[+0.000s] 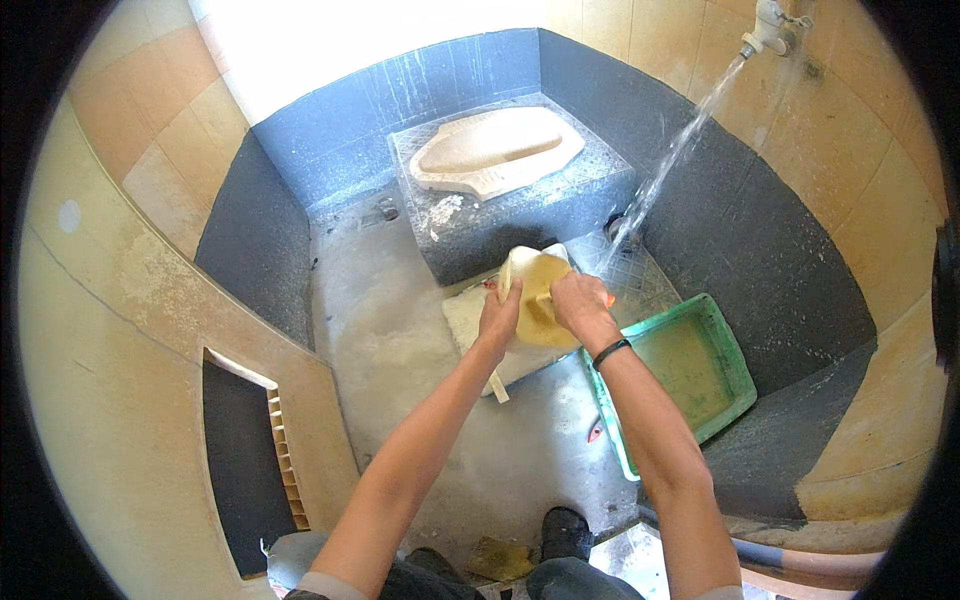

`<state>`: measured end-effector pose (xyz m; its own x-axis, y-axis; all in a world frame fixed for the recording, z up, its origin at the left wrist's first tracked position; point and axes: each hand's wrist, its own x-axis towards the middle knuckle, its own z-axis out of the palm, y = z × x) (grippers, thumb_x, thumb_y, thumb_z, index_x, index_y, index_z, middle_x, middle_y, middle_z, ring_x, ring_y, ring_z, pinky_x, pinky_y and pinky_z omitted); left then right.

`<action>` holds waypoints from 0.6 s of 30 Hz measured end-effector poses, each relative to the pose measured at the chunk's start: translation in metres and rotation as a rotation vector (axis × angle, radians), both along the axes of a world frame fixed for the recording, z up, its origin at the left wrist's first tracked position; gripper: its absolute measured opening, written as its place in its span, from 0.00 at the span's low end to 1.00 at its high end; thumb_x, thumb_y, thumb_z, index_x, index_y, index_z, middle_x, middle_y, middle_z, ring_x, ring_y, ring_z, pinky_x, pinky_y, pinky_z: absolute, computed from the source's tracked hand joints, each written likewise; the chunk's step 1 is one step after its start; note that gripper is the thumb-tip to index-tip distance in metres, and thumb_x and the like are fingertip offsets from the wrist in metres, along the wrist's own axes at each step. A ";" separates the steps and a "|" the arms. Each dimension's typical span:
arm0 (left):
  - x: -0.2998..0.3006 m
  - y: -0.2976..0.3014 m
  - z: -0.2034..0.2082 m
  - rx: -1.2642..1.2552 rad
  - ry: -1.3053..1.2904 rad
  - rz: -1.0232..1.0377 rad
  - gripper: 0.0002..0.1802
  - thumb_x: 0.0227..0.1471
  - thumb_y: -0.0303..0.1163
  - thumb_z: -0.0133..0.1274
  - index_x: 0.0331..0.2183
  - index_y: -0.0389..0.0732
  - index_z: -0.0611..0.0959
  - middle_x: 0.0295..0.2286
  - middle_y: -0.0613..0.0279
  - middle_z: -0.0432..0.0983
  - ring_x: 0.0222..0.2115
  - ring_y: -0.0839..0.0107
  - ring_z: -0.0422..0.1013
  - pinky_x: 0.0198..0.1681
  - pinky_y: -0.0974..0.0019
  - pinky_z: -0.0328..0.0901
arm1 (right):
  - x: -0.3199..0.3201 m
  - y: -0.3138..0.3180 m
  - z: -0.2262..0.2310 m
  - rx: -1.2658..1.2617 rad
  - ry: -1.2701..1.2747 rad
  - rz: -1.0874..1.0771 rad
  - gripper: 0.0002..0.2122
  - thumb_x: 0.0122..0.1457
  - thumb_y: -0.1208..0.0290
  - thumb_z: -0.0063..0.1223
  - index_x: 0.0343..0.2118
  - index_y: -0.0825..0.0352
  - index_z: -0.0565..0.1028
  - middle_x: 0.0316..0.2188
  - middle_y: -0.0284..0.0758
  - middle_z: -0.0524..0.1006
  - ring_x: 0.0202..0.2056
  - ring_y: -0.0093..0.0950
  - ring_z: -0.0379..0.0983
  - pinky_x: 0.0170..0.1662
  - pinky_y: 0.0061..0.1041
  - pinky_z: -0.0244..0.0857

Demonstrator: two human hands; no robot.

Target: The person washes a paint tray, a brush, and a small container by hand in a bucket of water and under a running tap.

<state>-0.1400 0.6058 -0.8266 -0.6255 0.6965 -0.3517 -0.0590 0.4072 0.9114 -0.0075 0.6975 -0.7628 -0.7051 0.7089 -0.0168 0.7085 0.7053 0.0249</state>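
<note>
Between my hands is a cream-yellow plastic container [540, 310], tilted so that its inside shows. My left hand [500, 318] is closed on the container's left edge, thumb along the rim. At the container's right side my right hand [582, 302] is closed, a black band on its wrist. A bit of orange shows beside its fingers, but what it grips is hidden. Below the container lies a whitish flat piece [463, 318] on the wet floor, partly covered. A pale strip [498, 386] sticks out at its near edge.
A running tap [765, 38] pours water along the right wall. A green rectangular tub [742, 370] with murky liquid stands at my right. Ahead, a squat toilet [500, 150] sits on a raised grey block. A cream door [150, 330] with an opening is at left.
</note>
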 end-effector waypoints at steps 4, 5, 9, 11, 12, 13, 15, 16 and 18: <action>0.006 -0.006 -0.013 -0.041 -0.242 -0.159 0.51 0.56 0.71 0.46 0.60 0.33 0.69 0.56 0.46 0.70 0.57 0.54 0.67 0.57 0.49 0.62 | -0.008 0.003 0.004 0.083 0.092 -0.077 0.09 0.60 0.69 0.52 0.33 0.62 0.84 0.32 0.43 0.84 0.38 0.42 0.83 0.41 0.39 0.77; 0.013 -0.004 -0.003 -0.040 -0.250 -0.168 0.51 0.56 0.71 0.46 0.60 0.33 0.69 0.56 0.46 0.70 0.57 0.54 0.67 0.57 0.49 0.62 | -0.003 0.003 0.000 0.085 0.083 -0.084 0.09 0.60 0.69 0.52 0.33 0.62 0.84 0.32 0.43 0.84 0.38 0.42 0.83 0.41 0.39 0.77; 0.024 0.007 0.014 -0.032 -0.436 -0.207 0.48 0.58 0.73 0.40 0.62 0.42 0.70 0.58 0.57 0.70 0.58 0.58 0.67 0.57 0.50 0.62 | 0.006 -0.010 -0.013 -0.014 0.204 -0.060 0.09 0.59 0.69 0.54 0.37 0.62 0.85 0.32 0.48 0.83 0.37 0.45 0.82 0.42 0.41 0.76; 0.014 0.006 0.001 -0.064 -0.501 -0.164 0.46 0.59 0.73 0.36 0.63 0.47 0.69 0.59 0.62 0.70 0.57 0.61 0.68 0.57 0.52 0.64 | 0.014 -0.018 -0.006 -0.160 0.254 0.077 0.11 0.57 0.71 0.57 0.42 0.59 0.85 0.35 0.48 0.82 0.40 0.45 0.81 0.46 0.41 0.74; 0.005 0.003 -0.007 -0.014 -0.518 -0.178 0.46 0.60 0.73 0.35 0.63 0.48 0.68 0.59 0.63 0.69 0.58 0.62 0.68 0.58 0.52 0.64 | 0.016 -0.021 0.000 -0.163 0.256 0.079 0.11 0.57 0.71 0.57 0.42 0.59 0.85 0.35 0.48 0.82 0.40 0.45 0.81 0.46 0.41 0.74; -0.002 0.001 -0.011 0.041 -0.537 -0.198 0.46 0.60 0.73 0.34 0.64 0.49 0.68 0.60 0.63 0.68 0.59 0.62 0.67 0.59 0.52 0.63 | 0.019 -0.024 0.009 -0.291 0.219 0.113 0.12 0.56 0.71 0.58 0.43 0.57 0.85 0.36 0.47 0.82 0.41 0.45 0.80 0.47 0.41 0.74; -0.008 -0.004 -0.011 0.107 -0.587 -0.224 0.45 0.60 0.73 0.33 0.64 0.49 0.68 0.60 0.63 0.68 0.59 0.62 0.67 0.59 0.52 0.63 | 0.027 -0.024 0.018 -0.417 0.170 0.134 0.14 0.55 0.72 0.60 0.44 0.55 0.85 0.38 0.46 0.82 0.42 0.45 0.80 0.48 0.41 0.73; -0.008 -0.006 -0.007 0.170 -0.624 -0.241 0.45 0.61 0.73 0.33 0.64 0.50 0.67 0.60 0.63 0.69 0.60 0.63 0.67 0.60 0.52 0.63 | 0.028 -0.026 0.023 -0.411 0.155 0.182 0.12 0.55 0.72 0.59 0.42 0.56 0.85 0.38 0.44 0.82 0.42 0.45 0.80 0.48 0.41 0.73; -0.001 -0.012 -0.004 0.209 -0.670 -0.274 0.44 0.61 0.72 0.33 0.64 0.50 0.68 0.60 0.63 0.69 0.59 0.62 0.67 0.61 0.52 0.63 | 0.024 -0.029 0.021 -0.408 0.139 0.230 0.10 0.55 0.72 0.59 0.39 0.58 0.86 0.38 0.42 0.82 0.42 0.46 0.80 0.47 0.41 0.73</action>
<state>-0.1407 0.5940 -0.8302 -0.1193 0.8904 -0.4392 -0.5496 0.3092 0.7761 0.0168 0.6684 -0.7419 -0.8580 0.4896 -0.1555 0.5102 0.7766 -0.3696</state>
